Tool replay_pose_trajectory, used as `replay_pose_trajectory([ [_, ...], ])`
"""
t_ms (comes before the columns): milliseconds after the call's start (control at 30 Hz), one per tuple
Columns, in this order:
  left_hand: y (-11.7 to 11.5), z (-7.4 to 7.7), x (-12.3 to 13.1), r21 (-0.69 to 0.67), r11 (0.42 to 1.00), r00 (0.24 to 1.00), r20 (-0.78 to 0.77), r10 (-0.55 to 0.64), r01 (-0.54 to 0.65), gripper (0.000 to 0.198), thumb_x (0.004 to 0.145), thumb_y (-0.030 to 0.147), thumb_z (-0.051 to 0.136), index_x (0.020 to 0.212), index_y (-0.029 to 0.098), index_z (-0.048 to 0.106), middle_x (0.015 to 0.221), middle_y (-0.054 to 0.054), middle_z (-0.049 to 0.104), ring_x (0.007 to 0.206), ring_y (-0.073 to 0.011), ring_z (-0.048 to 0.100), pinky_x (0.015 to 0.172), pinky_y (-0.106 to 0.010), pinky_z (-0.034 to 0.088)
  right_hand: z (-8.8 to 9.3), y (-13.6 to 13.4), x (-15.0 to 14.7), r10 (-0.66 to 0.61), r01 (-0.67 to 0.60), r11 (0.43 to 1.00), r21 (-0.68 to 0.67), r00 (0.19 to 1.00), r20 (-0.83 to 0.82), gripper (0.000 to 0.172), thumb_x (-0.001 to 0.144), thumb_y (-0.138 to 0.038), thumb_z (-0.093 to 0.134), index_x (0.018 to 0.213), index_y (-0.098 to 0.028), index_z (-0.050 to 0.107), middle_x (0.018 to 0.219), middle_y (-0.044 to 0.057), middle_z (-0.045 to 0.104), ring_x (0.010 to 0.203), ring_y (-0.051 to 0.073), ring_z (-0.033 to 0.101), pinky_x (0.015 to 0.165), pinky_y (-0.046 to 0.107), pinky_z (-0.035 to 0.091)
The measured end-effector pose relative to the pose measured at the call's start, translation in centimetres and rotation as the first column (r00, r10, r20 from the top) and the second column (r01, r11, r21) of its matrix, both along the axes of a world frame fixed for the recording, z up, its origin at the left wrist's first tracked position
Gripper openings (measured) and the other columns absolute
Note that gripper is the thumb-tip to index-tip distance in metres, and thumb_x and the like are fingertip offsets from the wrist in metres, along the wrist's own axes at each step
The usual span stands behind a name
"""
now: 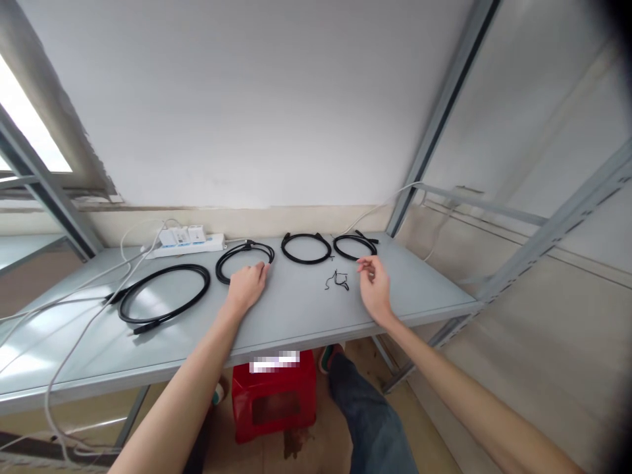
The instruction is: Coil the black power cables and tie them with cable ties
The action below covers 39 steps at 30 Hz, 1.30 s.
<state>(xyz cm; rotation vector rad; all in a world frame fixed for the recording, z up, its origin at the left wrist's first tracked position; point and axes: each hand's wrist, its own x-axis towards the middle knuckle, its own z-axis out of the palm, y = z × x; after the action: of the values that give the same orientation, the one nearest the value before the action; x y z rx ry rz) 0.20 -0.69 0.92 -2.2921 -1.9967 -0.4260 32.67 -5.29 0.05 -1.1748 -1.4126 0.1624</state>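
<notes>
Cable coil (249, 245) left of frame centre lies partly behind my curled left hand (248, 286), grip unclear; my half-open right hand (374, 291) looks empty near loose ties (341, 283), which a careless sweep could scatter.

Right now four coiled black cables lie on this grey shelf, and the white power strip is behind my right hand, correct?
Not quite: in the head view, the white power strip is behind and left of your left hand. The four coiled black cables do lie on the grey shelf.
</notes>
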Motion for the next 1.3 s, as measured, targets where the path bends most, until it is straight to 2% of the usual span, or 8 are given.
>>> replay_pose_trajectory([
  [100,0.3,-0.2,0.0,0.016,0.999,0.999,-0.007,-0.049,0.049,0.048,0.108,0.045,0.025,0.114,0.02,0.066,0.099,-0.014,0.075,0.094,-0.0304,0.071,0.077,-0.035,0.047,-0.3,-1.6,-3.1,0.134,-0.154,0.987,0.043,0.944,0.302,0.022,0.092,-0.014,0.041,0.098,-0.023,0.06,0.09,0.005,0.062,0.082,0.02,0.06,0.073,0.032,0.049],
  [200,0.5,-0.3,0.1,0.033,0.993,0.993,0.012,-0.116,0.116,0.042,0.108,0.04,0.03,0.112,0.02,0.066,0.107,-0.013,0.074,0.098,-0.0281,0.07,0.079,-0.034,0.048,-0.3,-1.5,-7.8,0.238,-0.309,0.951,-0.005,0.722,0.65,0.03,0.09,-0.008,0.044,0.106,-0.023,0.063,0.104,0.01,0.065,0.095,0.024,0.061,0.082,0.035,0.049],
  [267,0.7,-0.3,0.1,0.051,0.986,0.987,0.002,-0.16,0.16,0.037,0.108,0.036,0.034,0.113,0.019,0.066,0.112,-0.013,0.071,0.103,-0.0272,0.068,0.083,-0.034,0.048,-0.1,0.0,-11.0,0.204,-0.263,0.964,-0.036,0.644,0.737,0.037,0.09,-0.006,0.045,0.119,-0.022,0.062,0.112,0.012,0.063,0.106,0.027,0.059,0.09,0.038,0.049],
  [467,1.4,-0.6,-0.1,0.092,0.987,0.99,-0.044,-0.131,0.135,0.033,0.104,0.025,0.04,0.117,0.019,0.069,0.119,-0.015,0.065,0.116,-0.0287,0.062,0.097,-0.039,0.047,0.5,7.8,-15.9,-0.027,0.197,0.967,-0.16,0.705,0.708,0.044,0.094,-0.011,0.048,0.138,-0.011,0.05,0.131,0.024,0.059,0.121,0.035,0.052,0.099,0.049,0.043],
  [600,2.1,-0.7,-0.1,0.107,0.992,0.996,-0.058,-0.062,0.068,0.034,0.099,0.014,0.04,0.114,0.017,0.07,0.119,-0.016,0.064,0.118,-0.0301,0.06,0.099,-0.042,0.046,0.1,10.3,-15.9,-0.027,0.285,0.928,-0.24,0.694,0.72,0.03,0.102,-0.02,0.046,0.127,-0.007,0.057,0.124,0.027,0.063,0.122,0.038,0.052,0.101,0.051,0.041],
  [767,2.5,-0.9,0.1,0.11,0.992,0.996,-0.071,-0.049,0.056,0.04,0.089,0.005,0.046,0.122,0.015,0.067,0.123,-0.017,0.062,0.121,-0.0307,0.057,0.101,-0.042,0.045,0.0,11.3,-16.4,0.067,0.238,0.925,-0.297,0.665,0.744,0.027,0.106,-0.02,0.041,0.122,-0.008,0.058,0.118,0.024,0.068,0.11,0.032,0.063,0.098,0.044,0.043],
  [933,2.5,-1.1,-0.2,0.131,0.991,0.999,0.047,-0.023,0.016,0.038,0.097,0.017,0.044,0.129,0.017,0.064,0.119,-0.017,0.062,0.119,-0.032,0.056,0.1,-0.043,0.045,0.8,11.0,-16.6,0.106,0.165,0.943,-0.29,0.675,0.73,0.032,0.107,-0.014,0.03,0.128,-0.011,0.054,0.115,0.021,0.072,0.102,0.031,0.068,0.09,0.04,0.043],
  [1300,1.3,-0.8,-0.2,0.227,0.963,0.985,0.065,-0.161,0.143,0.037,0.099,0.026,0.042,0.123,0.017,0.069,0.119,-0.015,0.06,0.115,-0.0312,0.054,0.1,-0.044,0.045,0.9,9.4,-16.3,0.146,-0.151,0.987,-0.05,0.73,0.668,0.031,0.108,-0.018,0.034,0.115,-0.019,0.064,0.1,0.01,0.074,0.098,0.025,0.067,0.086,0.035,0.04],
])
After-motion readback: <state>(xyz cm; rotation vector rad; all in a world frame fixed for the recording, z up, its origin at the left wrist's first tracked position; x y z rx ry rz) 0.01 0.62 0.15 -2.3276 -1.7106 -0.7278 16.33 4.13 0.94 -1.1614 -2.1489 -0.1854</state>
